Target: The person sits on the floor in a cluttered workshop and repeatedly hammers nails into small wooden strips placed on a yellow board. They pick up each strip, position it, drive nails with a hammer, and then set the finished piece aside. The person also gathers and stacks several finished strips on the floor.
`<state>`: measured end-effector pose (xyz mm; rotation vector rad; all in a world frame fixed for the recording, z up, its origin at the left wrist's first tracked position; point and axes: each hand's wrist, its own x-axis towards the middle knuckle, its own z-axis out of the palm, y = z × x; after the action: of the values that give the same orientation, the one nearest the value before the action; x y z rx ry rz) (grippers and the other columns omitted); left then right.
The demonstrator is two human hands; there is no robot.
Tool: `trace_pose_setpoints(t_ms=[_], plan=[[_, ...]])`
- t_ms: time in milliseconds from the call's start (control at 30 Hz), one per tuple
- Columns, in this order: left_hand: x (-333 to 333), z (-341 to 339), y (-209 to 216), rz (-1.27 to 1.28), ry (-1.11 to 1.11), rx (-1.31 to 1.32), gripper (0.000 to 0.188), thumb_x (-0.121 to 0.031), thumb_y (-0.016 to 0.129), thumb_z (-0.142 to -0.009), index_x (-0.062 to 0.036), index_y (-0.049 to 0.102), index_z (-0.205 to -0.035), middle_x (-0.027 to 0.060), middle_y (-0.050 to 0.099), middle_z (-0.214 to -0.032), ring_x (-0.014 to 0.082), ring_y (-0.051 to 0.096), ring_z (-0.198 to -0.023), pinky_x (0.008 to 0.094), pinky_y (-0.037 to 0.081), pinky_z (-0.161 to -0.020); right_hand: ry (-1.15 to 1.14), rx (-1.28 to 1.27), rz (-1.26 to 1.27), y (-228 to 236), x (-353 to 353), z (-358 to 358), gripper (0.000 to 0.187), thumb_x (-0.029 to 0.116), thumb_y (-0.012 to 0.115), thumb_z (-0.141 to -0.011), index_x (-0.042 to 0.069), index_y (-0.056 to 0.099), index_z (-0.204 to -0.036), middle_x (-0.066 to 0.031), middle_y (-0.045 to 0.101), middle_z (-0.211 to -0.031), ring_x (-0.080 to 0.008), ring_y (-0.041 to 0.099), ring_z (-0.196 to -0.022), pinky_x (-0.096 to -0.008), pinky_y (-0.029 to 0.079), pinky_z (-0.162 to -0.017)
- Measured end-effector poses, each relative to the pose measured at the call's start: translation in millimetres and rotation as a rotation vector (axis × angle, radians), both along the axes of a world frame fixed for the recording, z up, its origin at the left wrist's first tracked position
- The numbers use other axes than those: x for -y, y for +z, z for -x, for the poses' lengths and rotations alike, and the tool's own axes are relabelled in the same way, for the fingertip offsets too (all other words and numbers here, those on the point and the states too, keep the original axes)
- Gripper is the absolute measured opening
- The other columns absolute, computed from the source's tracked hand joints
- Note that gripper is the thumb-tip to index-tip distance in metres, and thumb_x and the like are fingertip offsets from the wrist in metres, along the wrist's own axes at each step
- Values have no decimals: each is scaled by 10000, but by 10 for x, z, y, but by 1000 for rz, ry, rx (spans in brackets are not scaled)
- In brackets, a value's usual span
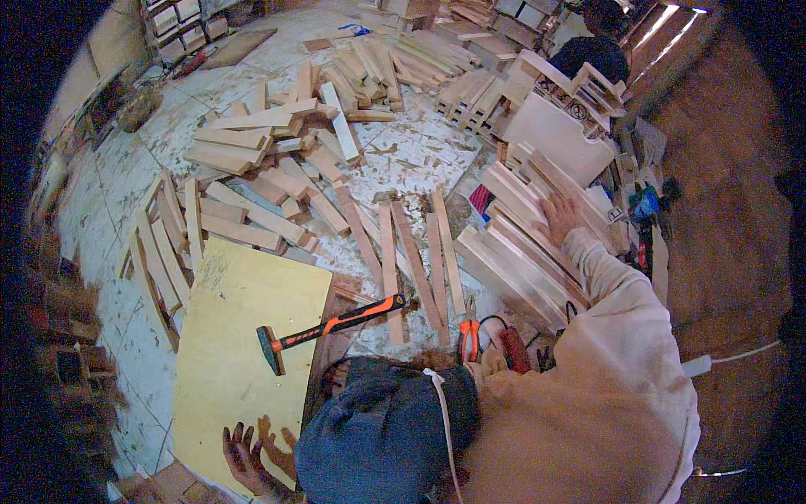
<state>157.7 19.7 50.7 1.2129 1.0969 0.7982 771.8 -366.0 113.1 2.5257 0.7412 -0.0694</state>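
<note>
My left hand [243, 458] is at the near edge of a yellow board [243, 336], palm partly up, fingers apart and holding nothing. Its shadow falls on the board. A hammer [336, 323] with a black and orange handle lies across the board, its head to the left and its grip beyond the right edge. Off to the right, my right arm stretches out, and my right hand [561, 218] lies on a stack of planed wood strips [525, 239]. Its fingers are spread over the strips; the fingertips are hard to make out.
Orange-handled pliers [470, 338] and a red tool [515, 349] lie before my lap. Loose wood pieces [252, 139] are heaped on the tiled floor [411, 168]. Several thin strips [390, 260] lie mid-floor. Another person [592, 55] sits at the far right, near a wooden frame [554, 134].
</note>
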Motion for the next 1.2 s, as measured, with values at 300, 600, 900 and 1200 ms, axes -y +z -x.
trace_pose_setpoints(t_ms=[300, 600, 900, 1200], plan=[[182, -83, 191, 116, 107, 111, 565, -238, 587, -907, -15, 371, -1379, 208, 488, -1322, 344, 536, -1140, 450, 441, -964, 28, 0, -182, -126, 40, -86, 595, 481, 480, -909, 23, 419, -1286, -191, 493, -1249, -374, 477, -1158, -450, 373, -982], [32, 49, -101, 19, 117, 5, 541, -353, 534, -921, -22, 424, -1335, 189, 523, -1276, 325, 555, -1115, 407, 518, -859, 507, 115, -722, -594, -942, 88, 486, 205, 693, -754, 8, 513, -1160, -207, 516, -1176, -378, 508, -1082, -453, 402, -928], [202, -87, 93, 18, 235, -23, 514, -316, 531, -944, 16, 413, -1318, 178, 561, -1205, 306, 596, -1057, 379, 515, -854, 364, -549, -302, -1388, -3561, 818, 434, 372, 561, -866, 32, 552, -1136, -185, 563, -1163, -362, 555, -1081, -462, 467, -890], [247, 112, 138, 45, 326, -54, 445, -259, 528, -958, 35, 458, -1284, 182, 583, -1172, 278, 608, -1031, 346, 526, -812, 327, -344, -310, -1795, -4213, 826, 309, 341, 601, -853, 56, 678, -944, -112, 692, -898, -292, 669, -828, -439, 528, -721]])
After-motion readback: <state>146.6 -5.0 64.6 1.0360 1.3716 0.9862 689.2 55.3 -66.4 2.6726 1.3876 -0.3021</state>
